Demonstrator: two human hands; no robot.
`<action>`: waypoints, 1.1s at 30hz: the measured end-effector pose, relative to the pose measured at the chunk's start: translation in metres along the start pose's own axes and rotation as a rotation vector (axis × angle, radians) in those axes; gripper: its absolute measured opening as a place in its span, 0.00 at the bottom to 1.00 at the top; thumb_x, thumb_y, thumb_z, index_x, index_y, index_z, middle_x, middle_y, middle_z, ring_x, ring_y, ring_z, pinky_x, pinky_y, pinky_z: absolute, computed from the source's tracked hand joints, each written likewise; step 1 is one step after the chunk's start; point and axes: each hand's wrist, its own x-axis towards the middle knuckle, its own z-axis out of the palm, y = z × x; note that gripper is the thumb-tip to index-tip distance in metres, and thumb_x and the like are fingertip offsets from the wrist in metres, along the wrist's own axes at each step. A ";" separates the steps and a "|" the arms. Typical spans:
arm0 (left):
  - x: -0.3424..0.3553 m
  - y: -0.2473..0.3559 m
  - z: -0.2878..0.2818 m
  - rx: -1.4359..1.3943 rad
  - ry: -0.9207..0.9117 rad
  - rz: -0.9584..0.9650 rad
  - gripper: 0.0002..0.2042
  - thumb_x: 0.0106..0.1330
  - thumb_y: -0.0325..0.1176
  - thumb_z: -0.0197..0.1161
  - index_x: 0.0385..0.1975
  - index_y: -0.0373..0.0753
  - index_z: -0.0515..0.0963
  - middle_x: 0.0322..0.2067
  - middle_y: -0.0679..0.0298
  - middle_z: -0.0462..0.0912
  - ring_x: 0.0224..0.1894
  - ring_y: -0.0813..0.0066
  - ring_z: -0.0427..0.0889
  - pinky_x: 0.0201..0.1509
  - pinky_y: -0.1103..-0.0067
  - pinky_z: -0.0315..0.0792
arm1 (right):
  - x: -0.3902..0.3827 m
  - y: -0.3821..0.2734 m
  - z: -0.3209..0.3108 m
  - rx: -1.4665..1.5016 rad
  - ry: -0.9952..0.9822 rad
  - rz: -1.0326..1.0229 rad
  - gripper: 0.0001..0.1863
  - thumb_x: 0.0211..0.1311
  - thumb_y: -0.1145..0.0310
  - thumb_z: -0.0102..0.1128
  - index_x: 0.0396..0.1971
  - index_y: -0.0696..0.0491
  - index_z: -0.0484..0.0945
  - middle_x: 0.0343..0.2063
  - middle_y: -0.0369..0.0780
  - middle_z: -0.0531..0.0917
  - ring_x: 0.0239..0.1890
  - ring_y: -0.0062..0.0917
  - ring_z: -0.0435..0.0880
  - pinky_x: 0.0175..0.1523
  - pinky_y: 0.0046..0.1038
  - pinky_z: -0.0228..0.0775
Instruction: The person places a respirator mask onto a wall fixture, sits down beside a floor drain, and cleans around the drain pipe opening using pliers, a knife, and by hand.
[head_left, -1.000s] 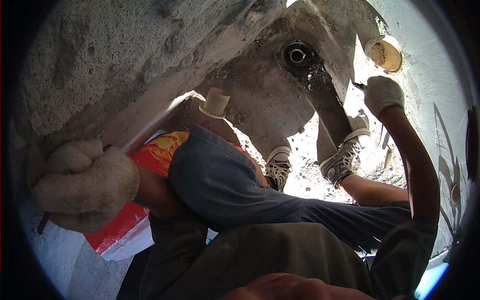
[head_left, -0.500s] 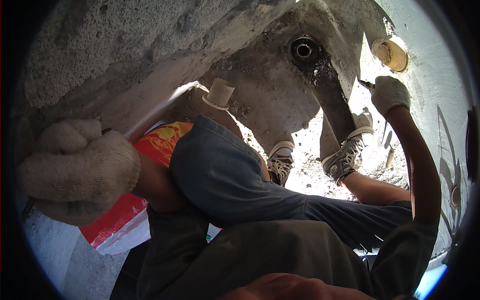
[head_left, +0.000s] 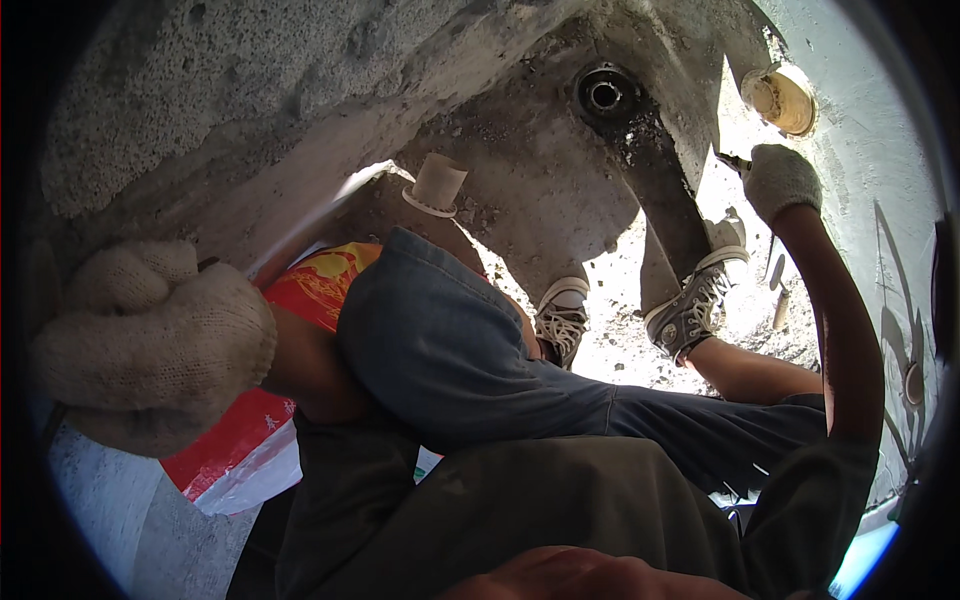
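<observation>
The rough concrete wall (head_left: 250, 110) fills the upper left; the smooth grey wall (head_left: 850, 130) bounds the right. The jeans (head_left: 440, 350) cover bent legs. A red bag (head_left: 235, 435) with yellow print lies below the left forearm. The left hand (head_left: 155, 345), in a knit glove, is curled around a dark bar (head_left: 54, 420), which shows at 2 sides of the glove. 2 laced shoes (head_left: 562, 320) stand on the debris-strewn floor. The right hand (head_left: 785, 183), also gloved, grips a slim dark tool (head_left: 735, 161); the tool tip points left, just below the yellowish pipe (head_left: 782, 100). A flanged pipe stub (head_left: 438, 185) stands beyond the left knee. A round black fitting (head_left: 606, 94) sits near the top.
</observation>
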 end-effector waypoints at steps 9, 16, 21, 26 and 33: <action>0.004 -0.003 0.002 0.055 0.016 0.097 0.21 0.79 0.33 0.40 0.18 0.44 0.67 0.06 0.85 0.65 0.06 0.94 0.64 0.11 0.91 0.64 | 0.000 -0.001 -0.006 0.022 -0.020 0.002 0.13 0.62 0.69 0.54 0.39 0.55 0.86 0.39 0.51 0.86 0.44 0.44 0.87 0.51 0.42 0.78; 0.008 0.017 -0.001 -0.512 -0.014 -0.286 0.19 0.78 0.31 0.42 0.19 0.41 0.67 0.06 0.79 0.66 0.07 0.90 0.65 0.11 0.89 0.66 | -0.001 0.000 -0.005 0.003 0.003 -0.024 0.11 0.63 0.69 0.54 0.37 0.54 0.85 0.36 0.50 0.86 0.42 0.42 0.87 0.49 0.41 0.78; -0.010 -0.004 0.001 -0.123 -0.018 -0.059 0.16 0.75 0.30 0.46 0.21 0.39 0.69 0.13 0.74 0.74 0.11 0.86 0.71 0.12 0.87 0.69 | -0.002 0.002 -0.006 0.025 -0.010 -0.035 0.11 0.62 0.69 0.54 0.36 0.54 0.85 0.35 0.49 0.86 0.42 0.43 0.87 0.49 0.42 0.79; 0.004 0.016 -0.010 -0.359 -0.146 -0.276 0.15 0.75 0.29 0.46 0.21 0.38 0.70 0.15 0.73 0.76 0.11 0.86 0.72 0.13 0.86 0.71 | -0.003 -0.004 -0.013 0.040 -0.016 -0.038 0.12 0.63 0.70 0.54 0.38 0.53 0.87 0.37 0.47 0.88 0.43 0.40 0.88 0.48 0.41 0.80; 0.023 0.031 -0.013 -0.678 -0.138 -0.663 0.23 0.80 0.34 0.38 0.18 0.42 0.69 0.10 0.79 0.71 0.07 0.91 0.65 0.13 0.87 0.70 | 0.000 -0.007 -0.014 0.053 0.016 -0.049 0.11 0.62 0.70 0.54 0.35 0.53 0.87 0.35 0.49 0.87 0.41 0.42 0.88 0.48 0.42 0.79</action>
